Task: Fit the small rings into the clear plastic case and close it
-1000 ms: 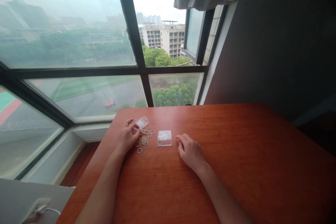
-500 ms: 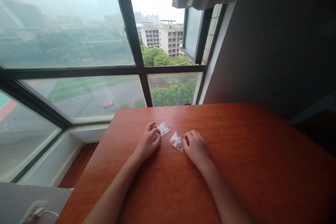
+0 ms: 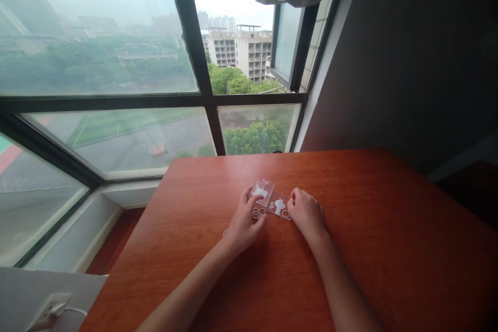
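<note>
My left hand (image 3: 245, 223) rests on the table with thumb and fingers apart, curved around several small metal-looking rings (image 3: 262, 212). Its fingertips reach the near left side of a clear plastic piece (image 3: 265, 192) with white shapes on it. Beside that lies a second clear plastic piece (image 3: 277, 208), also with white shapes and with a ring (image 3: 286, 214) at its right corner. My right hand (image 3: 307, 212) is at that corner, its fingers curled in; anything inside them is hidden. Another ring (image 3: 224, 232) shows partly behind my left wrist.
The reddish-brown wooden table (image 3: 373, 228) extends to both sides and ends at its far edge before the window frame (image 3: 210, 99). A dark wall (image 3: 397, 62) stands at the right. A plug with a white cable (image 3: 60, 310) sits in a socket at lower left.
My left hand has moved right, and a ring now shows behind its wrist. Both plastic pieces lie further right, closer together. My right hand has shifted slightly right, with fingers curled.
</note>
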`<control>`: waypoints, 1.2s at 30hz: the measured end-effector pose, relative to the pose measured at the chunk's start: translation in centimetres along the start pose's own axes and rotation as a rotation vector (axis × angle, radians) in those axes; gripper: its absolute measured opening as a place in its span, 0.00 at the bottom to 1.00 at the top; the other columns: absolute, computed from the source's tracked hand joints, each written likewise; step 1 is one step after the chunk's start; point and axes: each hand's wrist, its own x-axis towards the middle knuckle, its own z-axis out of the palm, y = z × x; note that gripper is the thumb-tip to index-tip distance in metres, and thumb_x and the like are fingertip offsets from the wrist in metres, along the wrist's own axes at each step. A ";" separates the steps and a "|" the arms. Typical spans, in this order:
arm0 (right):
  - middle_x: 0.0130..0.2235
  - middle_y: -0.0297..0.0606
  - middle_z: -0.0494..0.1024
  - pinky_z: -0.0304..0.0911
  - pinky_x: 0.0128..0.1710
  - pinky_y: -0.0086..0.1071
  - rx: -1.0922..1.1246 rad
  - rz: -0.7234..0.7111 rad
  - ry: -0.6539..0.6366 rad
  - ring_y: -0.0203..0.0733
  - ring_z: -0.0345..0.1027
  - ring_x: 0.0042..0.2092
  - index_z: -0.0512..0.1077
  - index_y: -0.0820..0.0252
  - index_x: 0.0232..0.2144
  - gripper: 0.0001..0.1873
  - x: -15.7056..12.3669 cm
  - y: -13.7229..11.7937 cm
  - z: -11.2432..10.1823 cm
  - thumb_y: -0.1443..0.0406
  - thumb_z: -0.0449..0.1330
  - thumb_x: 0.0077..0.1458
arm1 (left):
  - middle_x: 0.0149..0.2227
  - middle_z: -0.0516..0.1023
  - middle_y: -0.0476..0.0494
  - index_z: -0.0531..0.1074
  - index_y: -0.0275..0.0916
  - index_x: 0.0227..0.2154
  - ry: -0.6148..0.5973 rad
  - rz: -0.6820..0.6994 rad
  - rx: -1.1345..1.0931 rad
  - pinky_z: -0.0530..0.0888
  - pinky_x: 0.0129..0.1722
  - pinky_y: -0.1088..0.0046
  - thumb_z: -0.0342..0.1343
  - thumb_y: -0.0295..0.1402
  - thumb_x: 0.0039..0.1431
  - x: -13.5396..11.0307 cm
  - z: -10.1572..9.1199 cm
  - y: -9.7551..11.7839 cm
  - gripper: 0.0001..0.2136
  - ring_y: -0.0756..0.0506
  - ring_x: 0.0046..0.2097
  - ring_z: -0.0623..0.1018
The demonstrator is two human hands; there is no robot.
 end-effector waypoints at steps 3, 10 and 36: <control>0.35 0.38 0.76 0.48 0.27 0.31 0.006 -0.025 0.010 0.40 0.69 0.37 0.69 0.57 0.32 0.06 -0.1 0.0 -0.1 0.65 0.53 0.59 | 0.61 0.57 0.33 0.66 0.39 0.51 0.010 -0.028 -0.084 0.66 0.59 0.60 0.53 0.30 0.57 0.2 -0.3 0.0 0.17 0.39 0.63 0.61; 0.34 0.37 0.74 0.50 0.29 0.29 0.082 -0.115 -0.002 0.38 0.68 0.36 0.70 0.57 0.30 0.06 -0.1 0.2 -0.1 0.64 0.56 0.58 | 0.55 0.66 0.38 0.71 0.42 0.46 0.003 0.053 0.218 0.69 0.55 0.61 0.50 0.30 0.60 0.8 -2.9 -1.5 0.13 0.40 0.55 0.71; 0.30 0.34 0.74 0.58 0.32 0.27 0.558 -0.317 0.253 0.36 0.67 0.30 0.67 0.57 0.31 0.03 -2.4 -3.0 0.3 0.66 0.53 0.52 | 0.40 0.75 0.40 0.70 0.40 0.40 -0.007 -0.197 0.674 0.70 0.34 0.70 0.51 0.40 0.58 0.4 -8.3 -1.1 0.11 0.42 0.37 0.77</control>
